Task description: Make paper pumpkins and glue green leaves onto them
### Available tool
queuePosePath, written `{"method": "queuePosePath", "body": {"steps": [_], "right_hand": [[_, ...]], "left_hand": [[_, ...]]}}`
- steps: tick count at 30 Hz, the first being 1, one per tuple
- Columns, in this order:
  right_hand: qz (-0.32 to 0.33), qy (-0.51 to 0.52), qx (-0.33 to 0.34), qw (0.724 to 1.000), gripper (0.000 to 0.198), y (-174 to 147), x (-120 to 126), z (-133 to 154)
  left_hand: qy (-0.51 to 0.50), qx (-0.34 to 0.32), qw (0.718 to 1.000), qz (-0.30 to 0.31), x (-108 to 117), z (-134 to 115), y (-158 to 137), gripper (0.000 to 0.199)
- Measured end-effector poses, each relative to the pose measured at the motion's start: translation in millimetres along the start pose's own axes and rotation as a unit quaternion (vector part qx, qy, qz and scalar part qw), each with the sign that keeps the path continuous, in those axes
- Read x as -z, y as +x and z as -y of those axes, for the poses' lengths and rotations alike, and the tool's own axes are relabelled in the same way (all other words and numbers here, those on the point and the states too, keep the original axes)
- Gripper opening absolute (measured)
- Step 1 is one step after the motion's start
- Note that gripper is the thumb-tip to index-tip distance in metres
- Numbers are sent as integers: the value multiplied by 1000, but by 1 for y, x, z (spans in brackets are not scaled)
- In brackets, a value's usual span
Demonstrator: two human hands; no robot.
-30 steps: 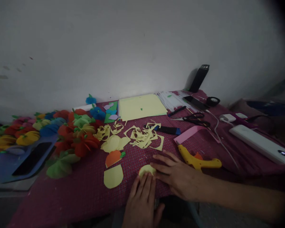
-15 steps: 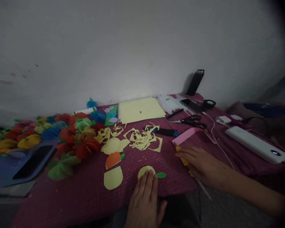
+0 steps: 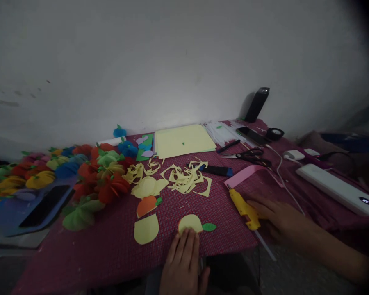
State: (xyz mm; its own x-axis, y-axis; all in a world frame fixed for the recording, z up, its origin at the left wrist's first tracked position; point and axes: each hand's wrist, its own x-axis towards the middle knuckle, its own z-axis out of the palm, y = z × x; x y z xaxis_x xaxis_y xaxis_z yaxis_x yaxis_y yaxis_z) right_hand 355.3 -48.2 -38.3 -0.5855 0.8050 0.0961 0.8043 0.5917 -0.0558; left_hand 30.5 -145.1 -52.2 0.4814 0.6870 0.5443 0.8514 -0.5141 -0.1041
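Observation:
My left hand (image 3: 182, 260) lies at the table's front edge, fingers stretched flat on the lower part of a pale yellow paper circle (image 3: 190, 222). A thin orange rim shows along the circle's left side, and a green paper leaf (image 3: 209, 227) sticks out to its right. My right hand (image 3: 278, 219), a little blurred, is just right of a yellow glue gun (image 3: 245, 208), fingers loosely extended beside it. From the gun's rear a clear glue stick (image 3: 266, 246) juts past the edge. Left of the circle lie a rounded yellow cutout (image 3: 146, 230) and an orange paper piece (image 3: 146, 206).
Yellow paper scraps (image 3: 186, 179) and a box cutter (image 3: 218, 170) lie mid-table. Behind are yellow sheets (image 3: 184, 141); to the right, scissors (image 3: 252, 155), a pink strip (image 3: 246, 174) and a white power bank (image 3: 335, 188). Colourful paper pumpkins (image 3: 110, 188) crowd the left.
My right hand has slid right off the glue gun, which now shows in full. My left hand has drawn back slightly toward me, uncovering more of the yellow circle.

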Motion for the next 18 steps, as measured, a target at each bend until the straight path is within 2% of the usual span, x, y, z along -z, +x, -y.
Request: {"method": "queuePosePath", "body": {"steps": [7,11,15,18], "right_hand": [[-27,14,41,999,57,17,5,5],[-55,53,41,996,56,15,3,3],[-82,50,38,995,51,10,4,-1],[-67,74,20,995,52,8,16,1]], "left_hand": [[-14,9,1000,-25,-5,-1,-7,44],[-31,66,994,-79,-5,-11,-16,34],[-44,57,986,-149,-7,-24,-19,33],[-57,58,986,-148,-7,-29,-14,30]]}}
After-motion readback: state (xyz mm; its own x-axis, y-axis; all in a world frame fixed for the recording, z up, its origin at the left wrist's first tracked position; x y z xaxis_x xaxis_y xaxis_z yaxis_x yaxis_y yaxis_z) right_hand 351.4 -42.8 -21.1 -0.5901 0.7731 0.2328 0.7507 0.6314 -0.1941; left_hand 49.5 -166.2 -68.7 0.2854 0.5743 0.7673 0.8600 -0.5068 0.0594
